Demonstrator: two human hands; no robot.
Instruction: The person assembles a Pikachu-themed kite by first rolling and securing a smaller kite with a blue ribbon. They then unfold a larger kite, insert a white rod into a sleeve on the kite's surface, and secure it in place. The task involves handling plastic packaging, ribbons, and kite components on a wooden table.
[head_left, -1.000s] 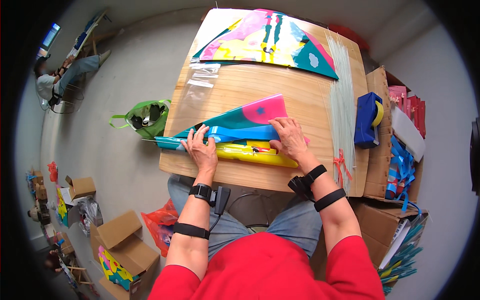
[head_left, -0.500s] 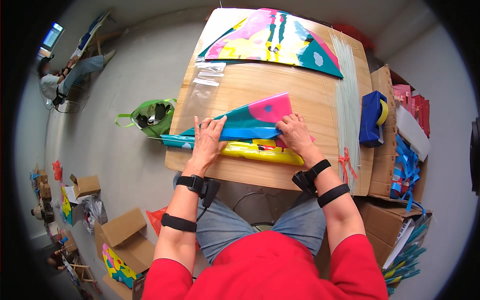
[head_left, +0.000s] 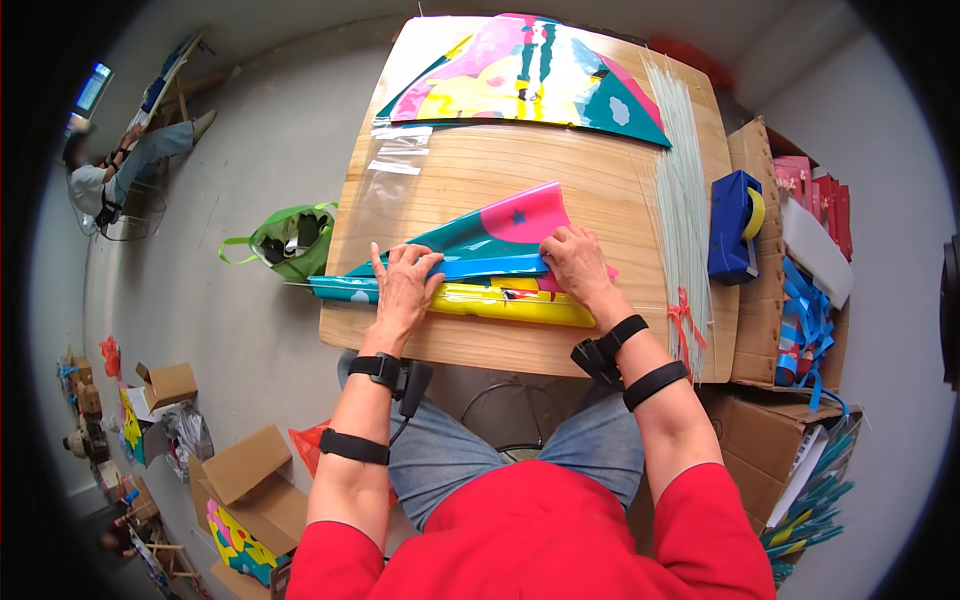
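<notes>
A wooden tabletop (head_left: 500, 180) fills the middle of the view. At its far edge lies a spread-out kite (head_left: 520, 80) in pink, yellow and teal. Down the right side runs a bundle of thin pale rods (head_left: 685, 200), tied near the near end with a red ribbon (head_left: 683, 310), and just right of them a blue tape dispenser (head_left: 733, 225) sits on a cardboard box (head_left: 755, 300).

Near the front edge lies a folded kite (head_left: 480, 240), teal with a pink patch and a blue strip, on top of a long yellow packet (head_left: 520, 303). A clear plastic sleeve (head_left: 385, 185) lies on the left part of the tabletop, beyond the folded kite.

The left hand (head_left: 403, 285) rests flat on the folded kite's left part, fingers spread, pressing rather than gripping. The right hand (head_left: 575, 262) presses on its right part with fingers bent, fingertips on the blue strip; I cannot tell whether its grip closes on the fold.

A green bag (head_left: 290, 235) stands on the floor left of the tabletop.
</notes>
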